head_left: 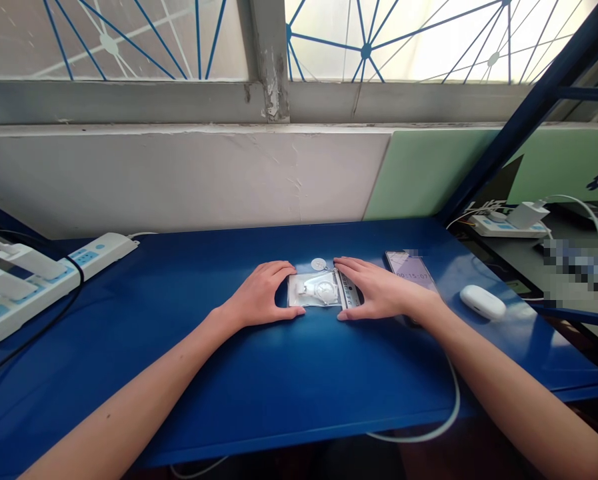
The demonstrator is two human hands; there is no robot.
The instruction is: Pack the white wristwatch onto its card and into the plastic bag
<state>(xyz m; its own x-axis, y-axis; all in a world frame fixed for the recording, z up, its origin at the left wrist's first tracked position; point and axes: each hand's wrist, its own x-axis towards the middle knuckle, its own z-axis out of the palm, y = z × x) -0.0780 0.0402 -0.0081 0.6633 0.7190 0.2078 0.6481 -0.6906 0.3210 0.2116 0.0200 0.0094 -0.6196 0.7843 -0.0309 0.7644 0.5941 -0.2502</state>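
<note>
A small clear plastic packet [306, 299] lies flat on the blue desk, with a white and silvery round-ended item [325, 291] inside it; its exact kind I cannot make out. A small white round tag [319, 265] sits at the packet's far edge. My left hand [269, 293] rests at the packet's left end, thumb and fingers spread apart in a C shape. At the other end, over a printed strip [349, 293], my right hand [371, 290] takes the same shape, thumb near and fingers far. Both hands are open around the packet's ends.
A phone [409, 265] showing a timer lies partly behind my right forearm. Right of it is a white earbud case [483, 302]. A white power strip [96, 250] with plugged-in chargers and a black cable [76, 293] lie at left. A white cable [453, 400] hangs over the front edge.
</note>
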